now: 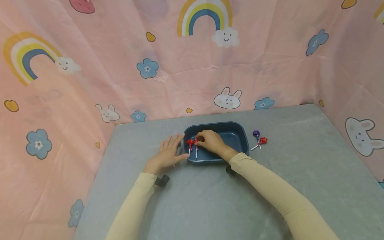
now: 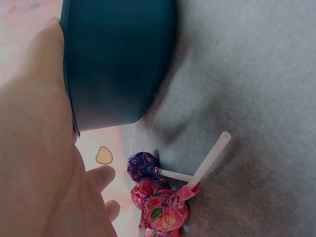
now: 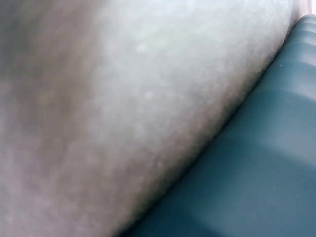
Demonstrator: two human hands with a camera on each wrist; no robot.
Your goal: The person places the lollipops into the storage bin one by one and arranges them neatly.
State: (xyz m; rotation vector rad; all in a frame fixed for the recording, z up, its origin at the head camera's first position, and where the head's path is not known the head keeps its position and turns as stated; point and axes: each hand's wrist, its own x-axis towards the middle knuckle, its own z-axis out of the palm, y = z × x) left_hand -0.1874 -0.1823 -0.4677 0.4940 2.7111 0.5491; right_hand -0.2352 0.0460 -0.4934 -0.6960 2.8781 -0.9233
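A dark blue rectangular bin (image 1: pixel 216 161) stands on the table. My left hand (image 1: pixel 166 155) is spread along its left side, with fingers straight and touching the rim. Inside the bin, my right hand (image 1: pixel 212 142) pinches a lollipop (image 1: pixel 196 143) with a red wrapper and white stick. A dark brown round candy (image 1: pixel 200 138) shows right at those fingertips. Left of them in the bin lies another red lollipop (image 1: pixel 190 142). In the left wrist view, a purple lollipop (image 2: pixel 143 166) and pink-red lollipops (image 2: pixel 165 212) lie on the table beside the bin, mostly hidden under my left hand in the head view.
Right of the bin, a purple lollipop (image 1: pixel 256 133) and a red lollipop (image 1: pixel 263 140) lie with sticks crossed on the grey table (image 1: pixel 192 206). A pink patterned cloth (image 1: pixel 186 76) hangs behind and at both sides. The right wrist view is mostly blurred.
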